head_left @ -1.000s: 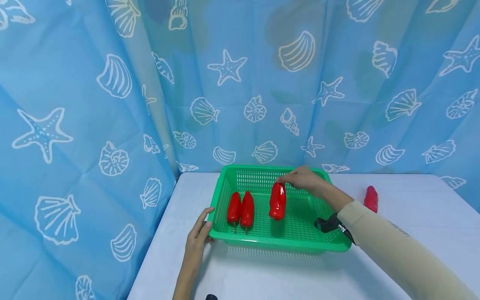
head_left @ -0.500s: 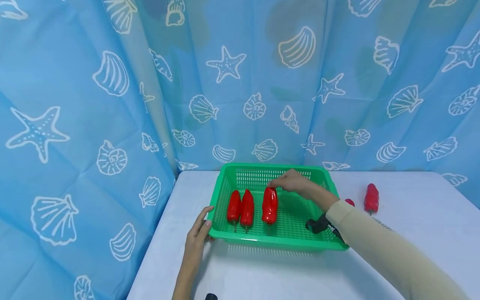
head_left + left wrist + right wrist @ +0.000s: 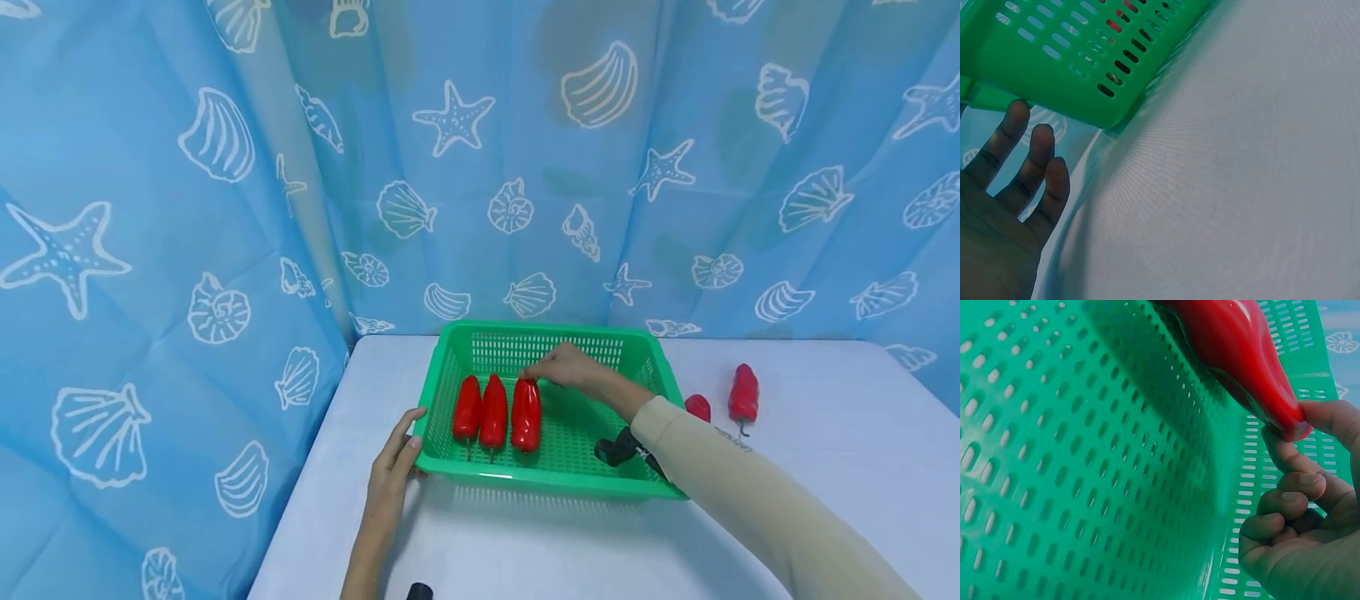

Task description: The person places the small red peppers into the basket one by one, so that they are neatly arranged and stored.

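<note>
Red pepper [image 3: 527, 421] in green basket [image 3: 555, 482], top end pinched by right hand [image 3: 566, 367]. Left hand [image 3: 390, 479], fingers spread, touches basket's left edge. Only right wrist view shows right hand's other fingers curled.

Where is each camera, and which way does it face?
Head: on the head, facing forward and down at the green basket; left hand and right hand show.
Left wrist: on that wrist, facing the basket's outside; left hand shows.
Right wrist: on that wrist, facing into the basket; right hand shows.
Shared: head and right wrist show the pinched red pepper.
</note>
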